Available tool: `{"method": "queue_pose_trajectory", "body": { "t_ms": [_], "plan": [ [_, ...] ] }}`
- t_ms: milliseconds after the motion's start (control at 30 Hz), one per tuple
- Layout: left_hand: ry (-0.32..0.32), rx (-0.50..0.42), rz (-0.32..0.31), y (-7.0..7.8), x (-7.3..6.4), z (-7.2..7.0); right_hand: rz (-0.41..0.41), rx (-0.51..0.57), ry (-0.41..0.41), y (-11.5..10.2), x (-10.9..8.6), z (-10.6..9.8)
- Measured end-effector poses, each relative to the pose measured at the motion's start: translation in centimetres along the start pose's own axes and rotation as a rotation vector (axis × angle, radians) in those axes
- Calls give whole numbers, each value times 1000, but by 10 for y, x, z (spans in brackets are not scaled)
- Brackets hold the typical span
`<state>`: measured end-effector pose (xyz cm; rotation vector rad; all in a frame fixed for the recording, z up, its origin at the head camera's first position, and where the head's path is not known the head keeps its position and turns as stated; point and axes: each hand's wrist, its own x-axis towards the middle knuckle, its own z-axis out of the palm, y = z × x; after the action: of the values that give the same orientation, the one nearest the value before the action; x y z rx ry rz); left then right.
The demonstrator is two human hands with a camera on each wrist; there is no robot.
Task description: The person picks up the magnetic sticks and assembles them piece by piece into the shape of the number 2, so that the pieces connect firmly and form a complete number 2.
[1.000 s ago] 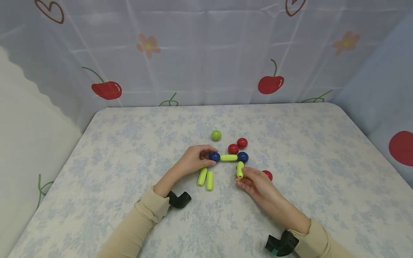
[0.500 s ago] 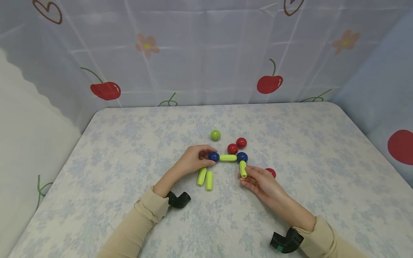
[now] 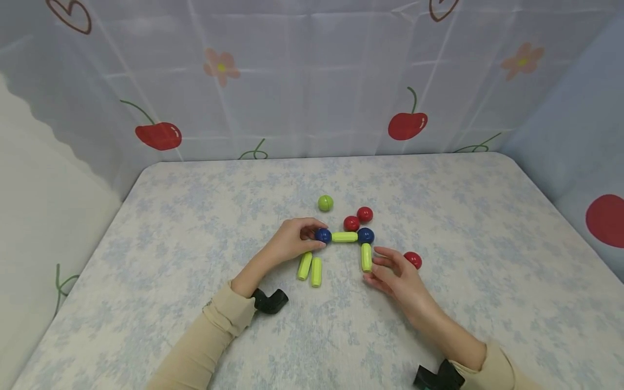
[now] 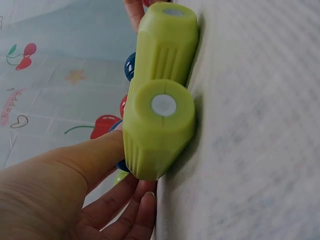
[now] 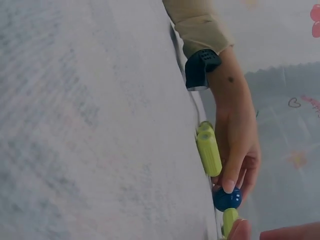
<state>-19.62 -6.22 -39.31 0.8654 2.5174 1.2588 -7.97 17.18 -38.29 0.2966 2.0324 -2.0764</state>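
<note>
My left hand [image 3: 292, 238] pinches the left blue ball [image 3: 323, 235] between thumb and fingers. A yellow-green ridged rod [image 3: 344, 237] joins that ball to the right blue ball [image 3: 366, 235]. From the right ball a second yellow-green rod [image 3: 366, 258] extends toward me, in contact with it. My right hand [image 3: 402, 276] is just right of this second rod, its fingers loosely spread and no longer around it. Two loose rods [image 4: 159, 120], with grey discs at their ends, lie near my left wrist. In the right wrist view, my left thumb presses on the blue ball [image 5: 227, 198].
Behind the joined pieces lie two red balls [image 3: 351, 223] and a green ball [image 3: 325, 203]. Another red ball [image 3: 413, 260] sits beside my right hand's fingers. All rest on a pale blue-patterned tablecloth [image 3: 219, 206], with a printed curtain [image 3: 312, 81] behind the table.
The second rod, held in my right hand, met the right blue ball and swung straight. My right fingers have since let go and moved slightly right. The left hand stays put.
</note>
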Motion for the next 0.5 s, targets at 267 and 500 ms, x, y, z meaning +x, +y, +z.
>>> {"method": "queue_pose_trajectory", "body": {
  "t_ms": [267,500],
  "plan": [
    [2,0,-1,-2,1,0,-556,-670,172,-5,-10,-22],
    [-23,75,30,4,-1,0,-637,-1075,155,-12,-1,-57]
  ]
}}
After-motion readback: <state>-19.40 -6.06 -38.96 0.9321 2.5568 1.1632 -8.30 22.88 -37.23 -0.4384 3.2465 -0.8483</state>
